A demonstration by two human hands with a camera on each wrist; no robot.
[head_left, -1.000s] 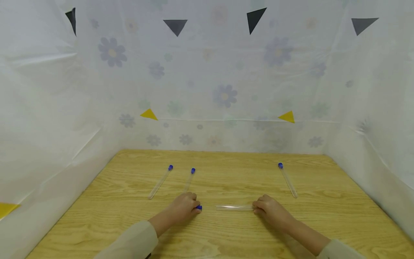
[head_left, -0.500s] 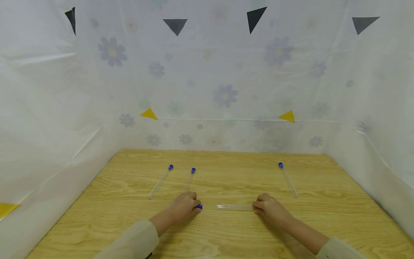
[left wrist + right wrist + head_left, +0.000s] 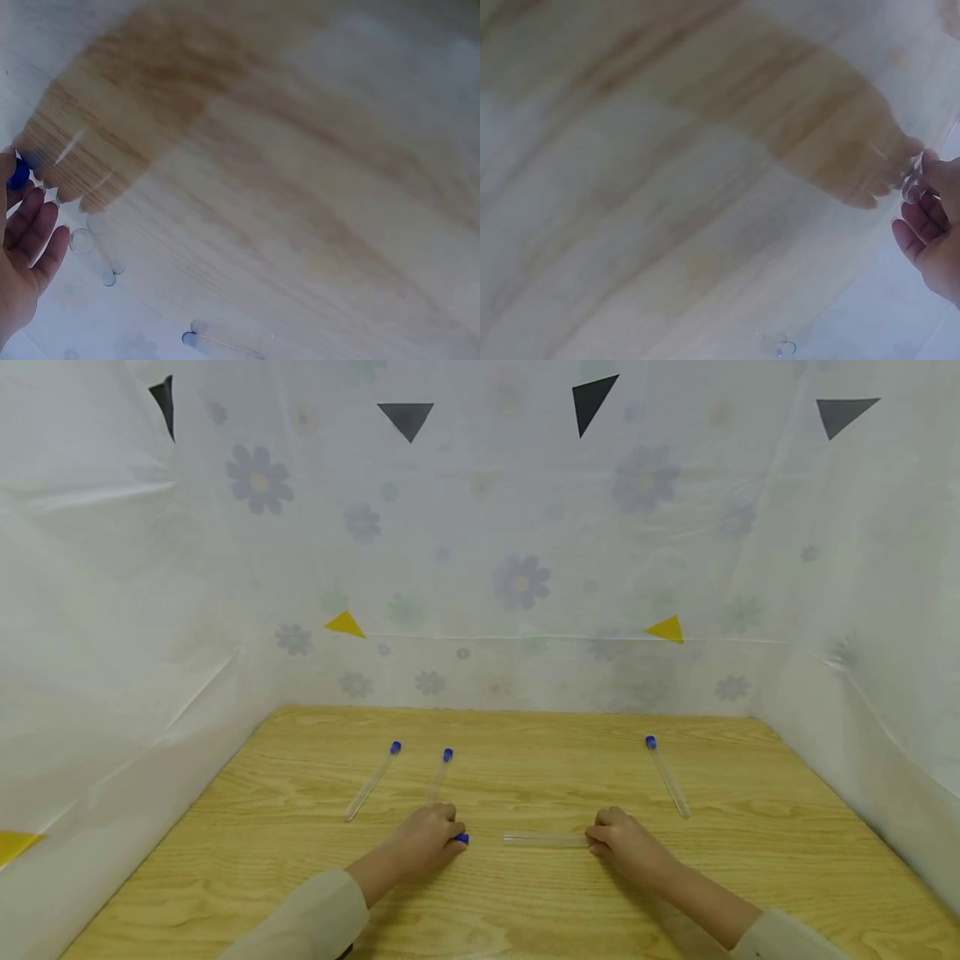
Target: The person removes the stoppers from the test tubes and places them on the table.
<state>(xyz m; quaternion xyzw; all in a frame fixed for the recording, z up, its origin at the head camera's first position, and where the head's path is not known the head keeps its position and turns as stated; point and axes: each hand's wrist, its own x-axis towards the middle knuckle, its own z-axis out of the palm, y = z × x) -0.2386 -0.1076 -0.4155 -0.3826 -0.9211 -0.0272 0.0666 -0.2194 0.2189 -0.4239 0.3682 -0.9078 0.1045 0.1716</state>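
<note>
In the head view my left hand pinches a blue cap between thumb and fingers, low over the wooden table. Facing it, my right hand grips one end of a clear, uncapped test tube, whose other end points left toward the cap with a gap between. The left wrist view shows the blue cap at the fingertips, with the other fingers loosely bent. In the right wrist view the tube's end sits between thumb and index finger.
Two blue-capped test tubes lie at the left, an outer tube and an inner tube partly behind my left hand. A third capped tube lies at the right. White flowered sheeting walls the table at the back and sides.
</note>
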